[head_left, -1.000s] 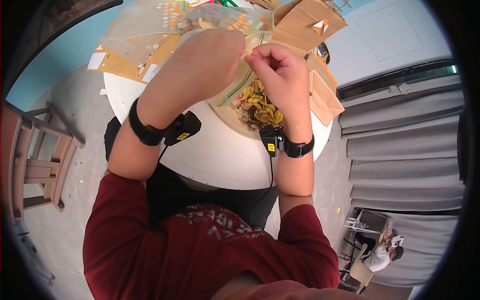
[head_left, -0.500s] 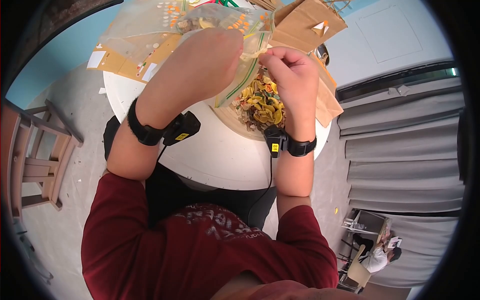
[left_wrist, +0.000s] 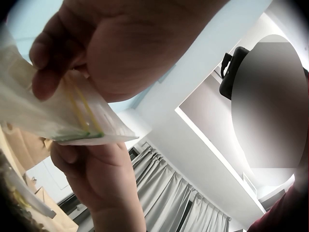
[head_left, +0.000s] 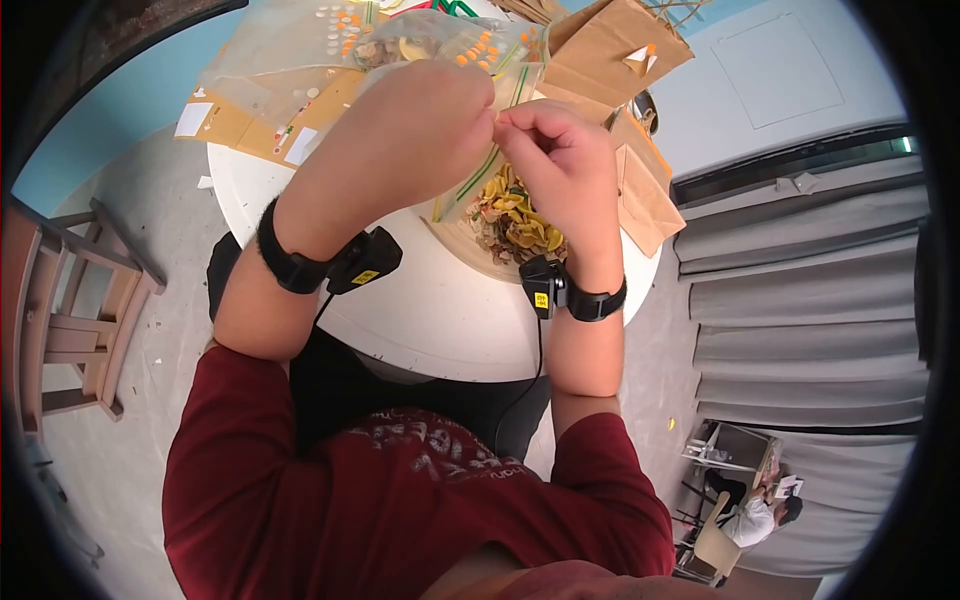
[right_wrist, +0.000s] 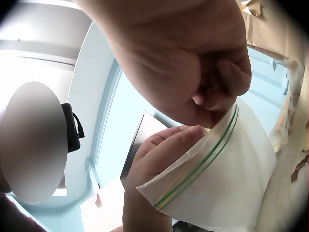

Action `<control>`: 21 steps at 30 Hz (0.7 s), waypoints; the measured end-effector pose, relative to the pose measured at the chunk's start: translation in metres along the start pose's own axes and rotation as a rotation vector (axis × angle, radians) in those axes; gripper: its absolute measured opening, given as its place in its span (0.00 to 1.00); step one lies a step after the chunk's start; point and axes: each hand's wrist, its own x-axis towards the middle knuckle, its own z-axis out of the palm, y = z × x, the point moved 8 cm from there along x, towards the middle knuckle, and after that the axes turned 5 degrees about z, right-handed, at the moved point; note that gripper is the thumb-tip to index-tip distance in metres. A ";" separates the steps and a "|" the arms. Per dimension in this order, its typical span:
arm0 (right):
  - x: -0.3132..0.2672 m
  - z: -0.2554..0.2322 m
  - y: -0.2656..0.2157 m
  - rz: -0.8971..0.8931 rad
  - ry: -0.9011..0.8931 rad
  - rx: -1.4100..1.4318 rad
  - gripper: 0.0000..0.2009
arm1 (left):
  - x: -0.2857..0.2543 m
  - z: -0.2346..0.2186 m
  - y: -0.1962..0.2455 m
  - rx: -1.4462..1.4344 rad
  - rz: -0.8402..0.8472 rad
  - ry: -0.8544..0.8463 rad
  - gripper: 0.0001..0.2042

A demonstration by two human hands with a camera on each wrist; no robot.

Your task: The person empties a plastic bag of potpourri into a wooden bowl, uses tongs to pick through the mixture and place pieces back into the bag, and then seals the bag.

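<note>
A clear zip-top bag [head_left: 455, 202] with a green seal line hangs upright between both hands. My left hand [head_left: 425, 125] pinches the bag's mouth, its back covering much of it in the head view. In the right wrist view the left thumb and fingers [right_wrist: 166, 150] grip the top edge. My right hand [head_left: 572, 170] has thumb and forefinger pinched together at the same mouth, right beside the left fingers. Beneath the bag's right side, dried yellow and brown pieces [head_left: 525, 225], like potpourri, lie heaped on a round tan board [head_left: 460, 242].
Brown paper bags [head_left: 615, 45] stand at the back right, another paper bag [head_left: 648, 195] at the right edge. Behind the hands lie a filled clear bag [head_left: 400, 40] and orange-dotted plastic [head_left: 345, 30]. A tan card sheet [head_left: 240, 125] lies on the left of the white table [head_left: 400, 310].
My right hand moved slightly right, drawing a pale strip of the bag's mouth out, then came back left to the left fingers. The left hand has stayed nearly still.
</note>
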 end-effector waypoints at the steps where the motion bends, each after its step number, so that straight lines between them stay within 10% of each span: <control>1: 0.000 0.000 -0.004 -0.037 0.011 -0.045 0.04 | 0.001 0.001 0.001 0.016 0.013 -0.025 0.08; 21: -0.002 -0.016 0.018 0.148 0.148 0.063 0.06 | -0.004 -0.002 0.001 0.015 0.058 0.080 0.06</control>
